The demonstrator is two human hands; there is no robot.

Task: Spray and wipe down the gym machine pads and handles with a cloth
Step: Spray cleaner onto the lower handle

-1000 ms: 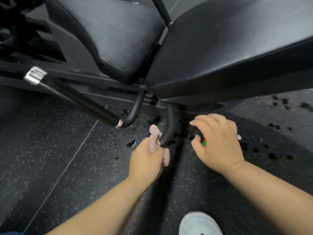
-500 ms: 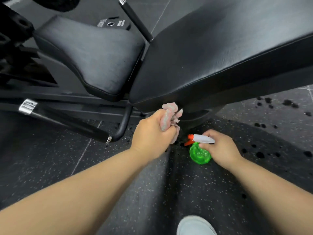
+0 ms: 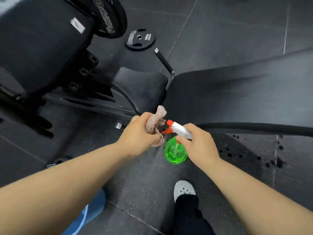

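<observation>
Head view, left hand (image 3: 141,133) gripping crumpled pink cloth (image 3: 156,118), right hand (image 3: 199,144) holding translucent green spray bottle (image 3: 175,152).

The left hand (image 3: 138,131), with the cloth (image 3: 155,119) in its grip, sits just left of the right hand (image 3: 199,145), which holds the spray bottle (image 3: 175,152), nozzle towards the cloth, above the floor (image 3: 135,184). Behind them the seat pad (image 3: 142,85) lies left of the back pad (image 3: 237,92), and the near handle (image 3: 254,127) runs off to the right along the back pad's front edge. The far handle (image 3: 165,62) rises between the pads, a weight plate (image 3: 140,39) lies on the floor beyond it, and a shoe (image 3: 184,189) stands nearest the camera, below the bottle.
</observation>
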